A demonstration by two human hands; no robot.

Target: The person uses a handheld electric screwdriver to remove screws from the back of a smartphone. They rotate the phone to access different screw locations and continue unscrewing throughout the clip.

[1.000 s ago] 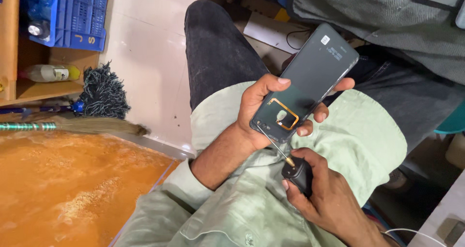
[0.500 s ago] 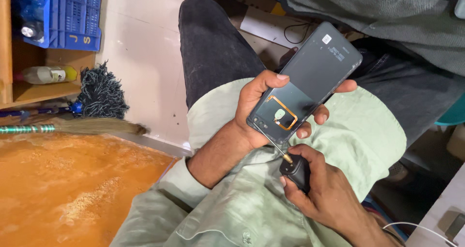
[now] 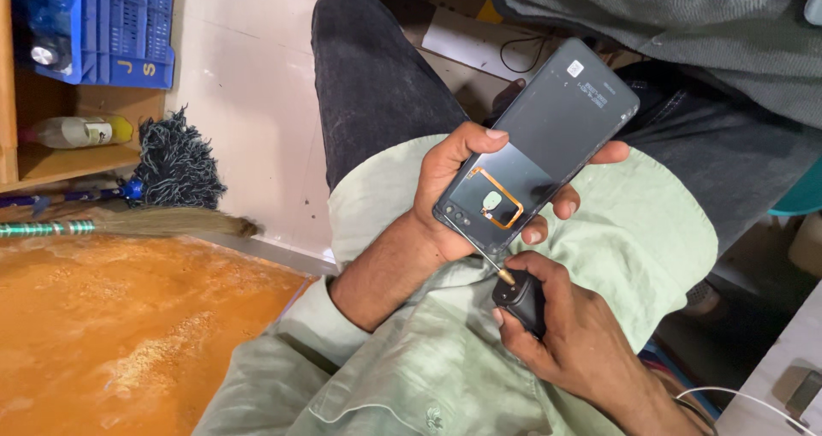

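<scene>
I am looking down at my own lap, where both hands are working over a pale green shirt (image 3: 445,350).

My left hand (image 3: 467,188) is reaching up from the lower left with the forearm angled across my lap and the wrist bent back. Its grip is wrapping around a dark phone (image 3: 539,145) with its back cover off: the thumb is lying across the near edge and the fingertips (image 3: 561,203) are curling around the far edge. The phone is tilting up and away to the right, its open back facing me, showing an orange loop and a small pale patch near the lower end.

My right hand (image 3: 574,342) is coming in from the lower right, just below the left grip. It is clenching around the black handle of a small screwdriver (image 3: 518,295), whose thin shaft is pointing up-left and meeting the phone's lower corner beside the left palm.

The screwdriver tip is too small for me to make out, and most of the handle is hiding inside the fist. My right forearm is running out of view.
</scene>
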